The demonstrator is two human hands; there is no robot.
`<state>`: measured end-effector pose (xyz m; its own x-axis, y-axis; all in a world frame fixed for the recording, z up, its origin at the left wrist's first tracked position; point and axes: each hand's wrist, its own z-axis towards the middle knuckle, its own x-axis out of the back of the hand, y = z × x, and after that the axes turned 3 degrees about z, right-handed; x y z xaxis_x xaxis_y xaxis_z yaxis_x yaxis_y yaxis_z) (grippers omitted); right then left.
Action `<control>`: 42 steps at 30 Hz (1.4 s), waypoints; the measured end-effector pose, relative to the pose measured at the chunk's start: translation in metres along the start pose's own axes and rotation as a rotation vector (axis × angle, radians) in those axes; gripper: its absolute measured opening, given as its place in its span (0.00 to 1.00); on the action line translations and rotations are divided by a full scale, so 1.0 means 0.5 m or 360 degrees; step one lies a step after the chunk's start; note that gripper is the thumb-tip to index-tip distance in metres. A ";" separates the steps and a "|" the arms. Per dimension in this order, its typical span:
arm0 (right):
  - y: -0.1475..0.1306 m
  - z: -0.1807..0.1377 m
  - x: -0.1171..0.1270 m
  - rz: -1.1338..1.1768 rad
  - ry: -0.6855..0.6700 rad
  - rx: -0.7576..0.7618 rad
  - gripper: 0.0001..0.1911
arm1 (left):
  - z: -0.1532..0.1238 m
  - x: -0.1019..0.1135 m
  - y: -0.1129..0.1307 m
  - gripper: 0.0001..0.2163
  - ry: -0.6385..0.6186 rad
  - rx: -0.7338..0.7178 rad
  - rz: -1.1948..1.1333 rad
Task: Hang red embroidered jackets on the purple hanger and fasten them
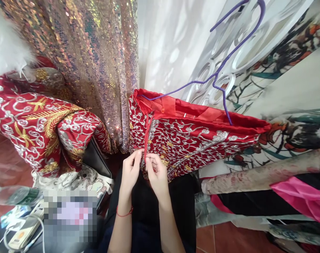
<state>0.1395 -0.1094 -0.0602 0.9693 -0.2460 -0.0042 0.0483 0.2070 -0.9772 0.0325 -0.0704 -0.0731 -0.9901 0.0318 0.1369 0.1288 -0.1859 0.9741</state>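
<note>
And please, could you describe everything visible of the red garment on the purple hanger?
The red garment is covered with curling silver embroidery and gold motifs. Its top stands open, showing a shiny, satin-like red lining; the purple hanger reaches inside. The top edge slopes down rightward. Near its left end, a narrow red strip runs down the front, pinched by the left hand and right hand.

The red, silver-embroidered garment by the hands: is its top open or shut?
Open: the garment shows shiny red lining; a slim purple hanger reaches in.
</note>
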 end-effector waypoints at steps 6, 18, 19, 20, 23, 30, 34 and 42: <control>-0.001 0.008 0.014 -0.0072 -0.0042 0.0041 0.06 | 0.011 -0.020 0.030 0.22 -0.0097 -0.0062 -0.0182; 0.018 -0.005 0.033 -0.0406 -0.0221 0.0050 0.09 | 0.153 -0.060 0.092 0.37 -0.0162 0.0093 -0.0629; 0.019 -0.004 0.036 -0.0407 -0.0213 0.0054 0.09 | 0.163 -0.057 0.100 0.37 -0.0151 0.0069 -0.0634; 0.019 -0.002 0.038 -0.0405 -0.0205 0.0061 0.09 | 0.172 -0.055 0.108 0.37 -0.0131 0.0043 -0.0630; 0.021 0.000 0.039 -0.0400 -0.0210 0.0073 0.09 | 0.190 -0.048 0.128 0.29 -0.0034 -0.0089 -0.0563; 0.029 -0.002 0.029 -0.0458 -0.0207 0.0092 0.09 | 0.170 -0.058 0.115 0.11 0.0096 -0.0338 -0.0305; 0.014 0.006 0.030 -0.0390 -0.0125 0.0122 0.13 | 0.138 -0.071 0.111 0.07 0.0504 -0.0382 -0.0050; -0.117 0.094 0.019 -0.0728 0.0110 0.0657 0.19 | 0.105 -0.065 0.122 0.16 0.0307 -0.0489 0.0037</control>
<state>0.1570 -0.0795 0.0068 0.8110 -0.4545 0.3684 0.5580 0.4116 -0.7206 0.0755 -0.0313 -0.0088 -0.9833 -0.1563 0.0936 0.1576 -0.4719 0.8675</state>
